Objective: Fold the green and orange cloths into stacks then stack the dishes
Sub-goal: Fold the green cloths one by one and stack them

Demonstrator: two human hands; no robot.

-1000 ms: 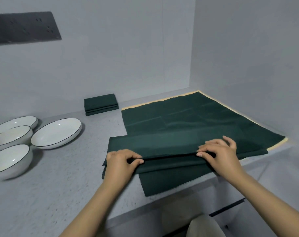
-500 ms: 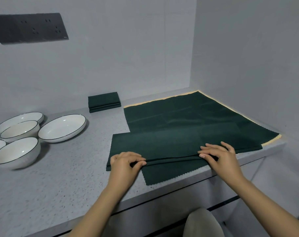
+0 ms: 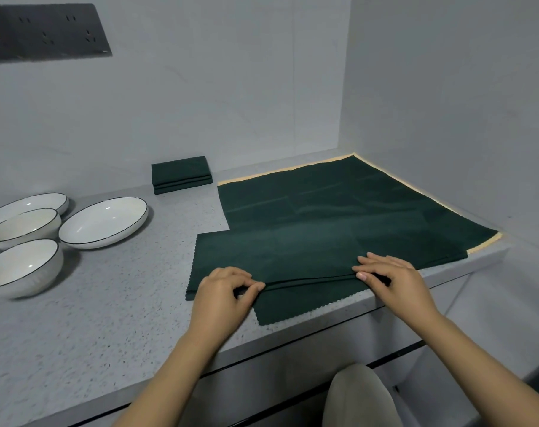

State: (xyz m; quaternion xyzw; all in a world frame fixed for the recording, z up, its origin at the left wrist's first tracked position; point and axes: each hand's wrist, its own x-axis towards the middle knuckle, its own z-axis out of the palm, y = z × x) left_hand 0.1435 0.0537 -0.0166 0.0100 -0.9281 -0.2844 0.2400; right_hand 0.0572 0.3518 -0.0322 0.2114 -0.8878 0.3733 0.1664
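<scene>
Item: dark green cloth with pinked edges, half folded (image 3: 293, 257), lying on the near right of the speckled grey countertop (image 3: 108, 303), its fold line running left to right between your hands.

Left hand (image 3: 222, 294): thumb and fingers pinch the fold at its left end. Right hand (image 3: 391, 278): fingers curled over the fold at its right end, pinching it.

Beneath and beyond: more flat dark green cloths (image 3: 339, 198), with a pale orange cloth edge (image 3: 484, 245) showing at the far and right borders.

Far centre: finished stack of folded dark green cloths (image 3: 180, 174). Left: white bowls with thin dark rims (image 3: 103, 221), unstacked.

Risks:
- The near edge lies at the counter lip; a pull toward you likely drags it over.
- You may pinch two layers and lift the cloth below as well.
- Uneven tension between your hands skews the fold, so the corners miss.
- A wide sweep left could knock the bowls.
</scene>
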